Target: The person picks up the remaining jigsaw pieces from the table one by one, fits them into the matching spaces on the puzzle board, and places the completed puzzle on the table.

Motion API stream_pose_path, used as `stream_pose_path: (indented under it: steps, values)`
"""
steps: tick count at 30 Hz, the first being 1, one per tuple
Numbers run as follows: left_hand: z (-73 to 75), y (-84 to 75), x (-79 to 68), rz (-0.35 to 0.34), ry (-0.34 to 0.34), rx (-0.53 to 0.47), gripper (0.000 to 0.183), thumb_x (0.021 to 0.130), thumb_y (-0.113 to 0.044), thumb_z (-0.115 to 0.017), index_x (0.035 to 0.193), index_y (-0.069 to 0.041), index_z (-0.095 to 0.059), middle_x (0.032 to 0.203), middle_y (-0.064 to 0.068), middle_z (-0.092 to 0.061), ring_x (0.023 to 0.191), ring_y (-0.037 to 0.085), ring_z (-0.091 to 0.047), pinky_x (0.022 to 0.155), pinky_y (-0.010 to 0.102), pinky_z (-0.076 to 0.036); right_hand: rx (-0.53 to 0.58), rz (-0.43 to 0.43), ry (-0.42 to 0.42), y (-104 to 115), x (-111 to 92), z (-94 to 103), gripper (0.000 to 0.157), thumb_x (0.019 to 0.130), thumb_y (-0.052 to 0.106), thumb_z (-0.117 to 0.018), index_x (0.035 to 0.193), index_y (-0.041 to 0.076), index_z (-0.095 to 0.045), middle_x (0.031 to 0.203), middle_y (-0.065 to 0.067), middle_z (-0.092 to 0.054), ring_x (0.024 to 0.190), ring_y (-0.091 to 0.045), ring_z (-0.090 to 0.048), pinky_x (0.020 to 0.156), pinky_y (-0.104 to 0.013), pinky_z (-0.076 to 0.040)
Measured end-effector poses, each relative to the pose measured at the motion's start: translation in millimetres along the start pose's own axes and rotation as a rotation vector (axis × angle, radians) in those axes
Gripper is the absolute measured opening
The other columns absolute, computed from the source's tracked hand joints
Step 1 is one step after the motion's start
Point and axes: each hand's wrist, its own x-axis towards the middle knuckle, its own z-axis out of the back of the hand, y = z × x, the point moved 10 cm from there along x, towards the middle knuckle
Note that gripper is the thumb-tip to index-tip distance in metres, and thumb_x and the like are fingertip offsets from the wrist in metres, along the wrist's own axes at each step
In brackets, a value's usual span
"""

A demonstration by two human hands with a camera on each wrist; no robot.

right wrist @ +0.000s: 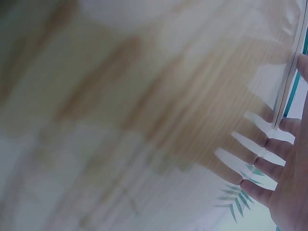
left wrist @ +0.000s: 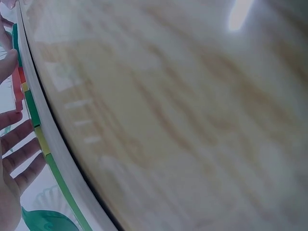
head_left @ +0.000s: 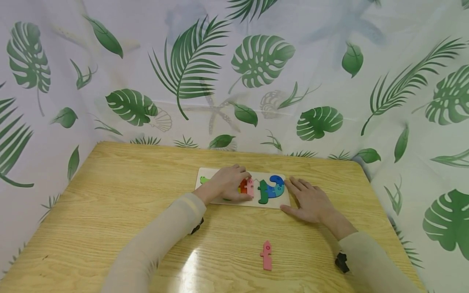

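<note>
A pale wooden puzzle board (head_left: 275,202) lies flat on the table, with a dinosaur-shaped row of coloured pieces on it. My left hand (head_left: 224,183) reaches over its middle and pinches a pink puzzle piece (head_left: 250,188) between thumb and fingers, beside a red piece. In the left wrist view this piece (left wrist: 17,91) stands above the board's surface. Right of it are the green piece (head_left: 263,193) and blue pieces (head_left: 277,181). My right hand (head_left: 311,202), fingers spread, touches the board's right edge. The left hand and forearm cover part of the row.
Another pink puzzle piece (head_left: 267,256), with a small round mark, lies loose on the wooden table (head_left: 110,219) nearer to me. Behind the table hangs a leaf-patterned cloth (head_left: 220,73), which also runs along both sides.
</note>
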Motion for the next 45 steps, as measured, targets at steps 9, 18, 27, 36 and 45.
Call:
stream_pose_path:
  steps: [9,18,27,36,45]
  values:
    - [-0.3,0.0,1.0,-0.011,-0.005,0.008,0.076,0.093,-0.073,-0.061,0.145,-0.017,-0.062,0.134,0.005,-0.065,0.117,0.021,-0.059,0.100,0.038,-0.056,-0.004,0.001,-0.006,-1.3,0.1,-1.9,0.097,0.096,0.077,-0.049,0.167,0.014,-0.032,0.172,-0.018,-0.035,0.153,-0.048,-0.040,0.116,-0.072,-0.038]
    - [-1.6,1.7,3.3,-0.005,-0.008,0.005,0.074,0.093,-0.072,-0.062,0.145,-0.018,-0.063,0.132,0.004,-0.064,0.112,0.020,-0.057,0.097,0.037,-0.055,-0.002,0.005,-0.011,-0.7,-0.5,-0.7,0.097,0.096,0.077,-0.049,0.167,0.013,-0.032,0.171,-0.018,-0.035,0.153,-0.048,-0.040,0.116,-0.072,-0.038]
    - [-0.2,0.5,2.9,-0.009,-0.009,-0.001,0.073,0.094,-0.070,-0.062,0.144,-0.018,-0.064,0.134,0.006,-0.063,0.113,0.021,-0.056,0.098,0.038,-0.054,0.002,0.008,-0.018,-1.6,0.4,-2.0,0.098,0.095,0.078,-0.050,0.167,0.014,-0.031,0.172,-0.018,-0.034,0.153,-0.048,-0.040,0.115,-0.072,-0.039]
    - [-2.9,1.6,3.2,-0.005,-0.019,-0.002,0.073,0.093,-0.071,-0.062,0.143,-0.018,-0.065,0.134,0.006,-0.062,0.113,0.021,-0.054,0.098,0.039,-0.051,0.004,0.004,-0.003,-2.2,0.6,-3.7,0.099,0.095,0.078,-0.050,0.167,0.014,-0.030,0.172,-0.017,-0.033,0.154,-0.047,-0.039,0.117,-0.072,-0.037]
    - [-3.0,2.1,3.1,-0.008,-0.020,-0.003,0.073,0.093,-0.071,-0.062,0.143,-0.017,-0.064,0.135,0.006,-0.060,0.116,0.022,-0.054,0.098,0.039,-0.050,0.003,0.003,-0.009,-2.1,0.2,-2.0,0.098,0.095,0.078,-0.049,0.167,0.014,-0.031,0.172,-0.017,-0.034,0.154,-0.048,-0.039,0.116,-0.072,-0.038]
